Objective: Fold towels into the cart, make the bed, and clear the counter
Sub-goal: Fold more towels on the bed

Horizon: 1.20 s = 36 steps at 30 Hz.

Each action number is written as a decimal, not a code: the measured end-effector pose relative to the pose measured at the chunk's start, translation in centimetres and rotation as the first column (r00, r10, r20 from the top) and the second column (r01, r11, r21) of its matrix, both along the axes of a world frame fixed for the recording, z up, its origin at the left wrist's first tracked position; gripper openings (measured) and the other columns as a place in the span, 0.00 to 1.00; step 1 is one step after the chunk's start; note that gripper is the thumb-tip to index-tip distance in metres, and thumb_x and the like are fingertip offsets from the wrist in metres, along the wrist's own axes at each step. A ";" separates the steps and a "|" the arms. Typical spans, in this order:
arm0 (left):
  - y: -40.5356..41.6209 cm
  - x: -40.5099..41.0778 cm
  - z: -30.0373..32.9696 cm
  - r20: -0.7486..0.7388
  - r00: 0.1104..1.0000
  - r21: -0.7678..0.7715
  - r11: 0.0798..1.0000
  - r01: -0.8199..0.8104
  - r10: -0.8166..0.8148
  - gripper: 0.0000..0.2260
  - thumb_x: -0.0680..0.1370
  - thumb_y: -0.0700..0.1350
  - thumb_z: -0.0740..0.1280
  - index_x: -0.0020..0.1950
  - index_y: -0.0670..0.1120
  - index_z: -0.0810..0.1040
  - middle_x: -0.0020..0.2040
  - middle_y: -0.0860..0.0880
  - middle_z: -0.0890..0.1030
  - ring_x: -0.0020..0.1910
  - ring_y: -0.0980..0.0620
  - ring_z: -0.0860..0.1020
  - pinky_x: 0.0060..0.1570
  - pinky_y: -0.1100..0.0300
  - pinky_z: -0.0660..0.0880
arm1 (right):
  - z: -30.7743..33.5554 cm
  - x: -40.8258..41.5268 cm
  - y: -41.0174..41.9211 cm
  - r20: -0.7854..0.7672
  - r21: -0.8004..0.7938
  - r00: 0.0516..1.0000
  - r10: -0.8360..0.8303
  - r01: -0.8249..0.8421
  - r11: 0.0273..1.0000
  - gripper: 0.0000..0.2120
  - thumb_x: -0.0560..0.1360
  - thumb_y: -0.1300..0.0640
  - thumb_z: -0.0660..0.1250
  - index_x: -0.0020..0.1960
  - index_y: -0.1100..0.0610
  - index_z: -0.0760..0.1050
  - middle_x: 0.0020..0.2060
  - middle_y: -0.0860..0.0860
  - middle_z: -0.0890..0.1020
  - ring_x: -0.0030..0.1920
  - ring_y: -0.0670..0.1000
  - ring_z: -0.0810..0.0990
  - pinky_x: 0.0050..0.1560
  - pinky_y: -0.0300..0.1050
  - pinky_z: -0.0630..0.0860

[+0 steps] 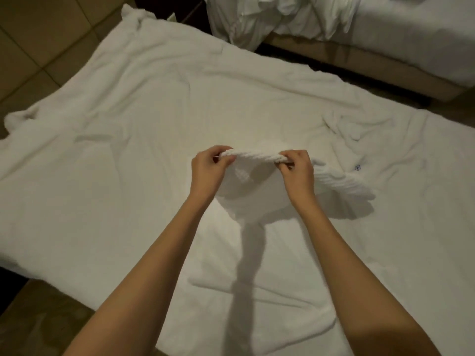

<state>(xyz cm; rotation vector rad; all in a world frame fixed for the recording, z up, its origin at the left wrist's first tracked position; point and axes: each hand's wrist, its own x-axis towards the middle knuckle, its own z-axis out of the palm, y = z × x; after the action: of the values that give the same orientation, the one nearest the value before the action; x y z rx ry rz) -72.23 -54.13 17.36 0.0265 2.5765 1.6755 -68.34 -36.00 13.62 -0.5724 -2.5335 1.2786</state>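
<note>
A small white ribbed towel (pixel 254 173) hangs above the bed, held up by its top edge. My left hand (pixel 209 168) pinches the towel's left corner and my right hand (pixel 297 167) pinches the edge further right. The towel's right part (pixel 341 182) droops past my right hand onto the bed. Beneath lies a large white sheet (pixel 128 155), wrinkled, spread over the bed.
A second bed (pixel 411 34) with rumpled white linen (pixel 257 19) stands at the upper right, a dark gap between the beds. Tan floor tiles (pixel 38 42) show at the upper left. The sheet's left edge (pixel 15 122) hangs over the bed's side.
</note>
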 end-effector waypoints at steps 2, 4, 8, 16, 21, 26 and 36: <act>-1.6 -2.6 2.6 -0.088 0.994 0.006 0.998 -0.067 0.068 0.07 0.73 0.39 0.70 0.50 0.42 0.83 0.43 0.53 0.81 0.39 0.61 0.77 0.42 0.75 0.70 | 2.6 -3.4 -1.6 -0.071 -0.003 0.997 0.037 -0.037 0.999 0.08 0.74 0.67 0.67 0.52 0.63 0.80 0.52 0.58 0.74 0.48 0.54 0.77 0.52 0.39 0.72; -3.6 -5.1 5.3 -0.166 0.976 0.035 0.990 -0.136 0.140 0.07 0.72 0.38 0.69 0.49 0.42 0.83 0.43 0.53 0.81 0.42 0.61 0.77 0.44 0.73 0.71 | 5.5 -7.0 -3.3 -0.133 0.020 0.984 0.122 -0.121 0.992 0.09 0.75 0.68 0.65 0.54 0.63 0.80 0.52 0.58 0.74 0.49 0.54 0.77 0.53 0.40 0.73; -7.9 -10.5 11.9 -0.303 0.923 0.081 0.971 -0.224 0.238 0.08 0.74 0.39 0.69 0.52 0.43 0.83 0.45 0.54 0.81 0.46 0.60 0.78 0.48 0.71 0.72 | 11.9 -14.4 -7.2 -0.204 0.124 0.928 0.311 -0.291 0.949 0.15 0.76 0.71 0.59 0.59 0.64 0.77 0.56 0.60 0.72 0.54 0.54 0.76 0.57 0.36 0.69; -16.3 -15.7 24.4 -0.647 0.673 0.077 0.909 -0.409 0.358 0.08 0.77 0.39 0.65 0.54 0.41 0.80 0.52 0.48 0.79 0.49 0.59 0.74 0.49 0.75 0.71 | 25.0 -22.7 -16.2 -0.195 0.278 0.749 0.633 -0.577 0.768 0.28 0.75 0.64 0.64 0.73 0.58 0.62 0.73 0.56 0.61 0.71 0.53 0.64 0.65 0.34 0.60; -19.5 -16.0 20.5 -0.563 0.770 -0.191 0.859 -0.476 0.301 0.16 0.76 0.33 0.62 0.63 0.40 0.76 0.67 0.43 0.70 0.65 0.50 0.69 0.64 0.74 0.60 | 22.3 -22.4 -19.0 -0.051 0.215 0.658 0.751 -0.727 0.652 0.35 0.76 0.60 0.64 0.78 0.50 0.51 0.78 0.48 0.45 0.76 0.50 0.51 0.66 0.35 0.57; -17.6 -11.8 8.3 -0.245 0.963 -0.508 0.831 -0.226 0.112 0.24 0.76 0.38 0.66 0.71 0.47 0.69 0.77 0.43 0.57 0.76 0.43 0.51 0.73 0.47 0.51 | 10.3 -16.4 -14.6 0.177 0.193 0.668 0.723 -0.744 0.640 0.34 0.78 0.58 0.62 0.78 0.51 0.48 0.77 0.49 0.43 0.77 0.49 0.45 0.74 0.46 0.53; -6.9 3.2 -8.2 0.064 0.997 -0.518 0.852 0.075 -0.049 0.26 0.79 0.43 0.63 0.76 0.50 0.60 0.77 0.48 0.58 0.77 0.47 0.50 0.73 0.47 0.47 | -4.9 1.6 -1.8 0.453 0.101 0.719 0.527 -0.629 0.771 0.31 0.81 0.53 0.58 0.78 0.51 0.45 0.77 0.47 0.43 0.77 0.47 0.41 0.75 0.51 0.41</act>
<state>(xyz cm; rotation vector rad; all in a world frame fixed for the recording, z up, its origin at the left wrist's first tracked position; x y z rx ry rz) -69.05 -61.04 9.14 0.0381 2.8590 0.8927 -66.73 -37.80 8.69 0.0683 -3.3392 1.0410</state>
